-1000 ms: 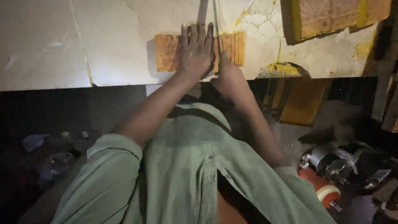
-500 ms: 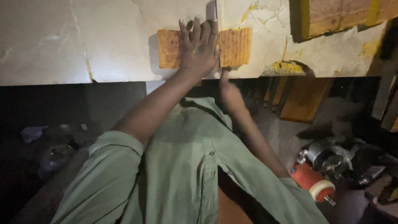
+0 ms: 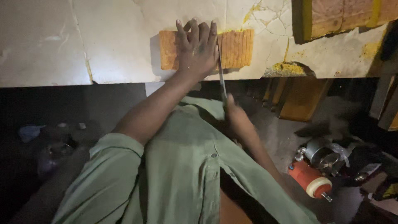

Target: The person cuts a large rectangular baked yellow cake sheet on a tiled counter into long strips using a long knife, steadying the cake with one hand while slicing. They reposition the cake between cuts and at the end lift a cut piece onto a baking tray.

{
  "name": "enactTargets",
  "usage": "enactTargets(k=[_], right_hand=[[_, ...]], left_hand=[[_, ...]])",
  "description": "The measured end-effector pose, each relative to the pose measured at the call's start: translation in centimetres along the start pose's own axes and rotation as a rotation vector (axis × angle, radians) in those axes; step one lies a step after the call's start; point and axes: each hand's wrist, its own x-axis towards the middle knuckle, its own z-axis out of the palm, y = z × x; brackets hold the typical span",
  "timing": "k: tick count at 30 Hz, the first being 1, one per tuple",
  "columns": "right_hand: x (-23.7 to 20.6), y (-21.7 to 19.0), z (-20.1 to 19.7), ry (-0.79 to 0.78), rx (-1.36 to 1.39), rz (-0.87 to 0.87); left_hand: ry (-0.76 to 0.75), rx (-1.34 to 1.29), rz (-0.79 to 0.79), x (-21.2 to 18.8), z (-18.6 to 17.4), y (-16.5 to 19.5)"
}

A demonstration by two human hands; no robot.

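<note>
Left hand (image 3: 198, 49) lay flat, fingers (image 3: 195, 33) spread, pinning orange block (image 3: 236, 47) on white desk (image 3: 83, 41) near its edge; right hand (image 3: 236, 116) gripped knife (image 3: 222, 81) cutting beside left palm.

The person wore a loose, pale green shirt (image 3: 178, 174) with a front button placket and one small button showing. Its sleeves were rolled above the elbows, leaving forearms and both hands bare.

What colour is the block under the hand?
Orange block, with cut lines, in the head view.
</note>
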Motion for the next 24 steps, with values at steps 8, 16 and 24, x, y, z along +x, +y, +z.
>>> enactTargets(k=[8,16,24], right_hand=[[11.6,-5.6,-5.8,0.165,0.029,-0.076],[-1.3,-7.7,-5.8,-0.056,0.045,0.001],[8.8,-3.8,-1.6,0.064,-0.049,0.037]], left_hand=[[-0.041,0.080,0.012,-0.2,-0.3,-0.6],[-0.021,-0.007,-0.012,-0.2,-1.3,-0.9],[-0.043,0.004,-0.034,-0.2,-0.7,-1.2]])
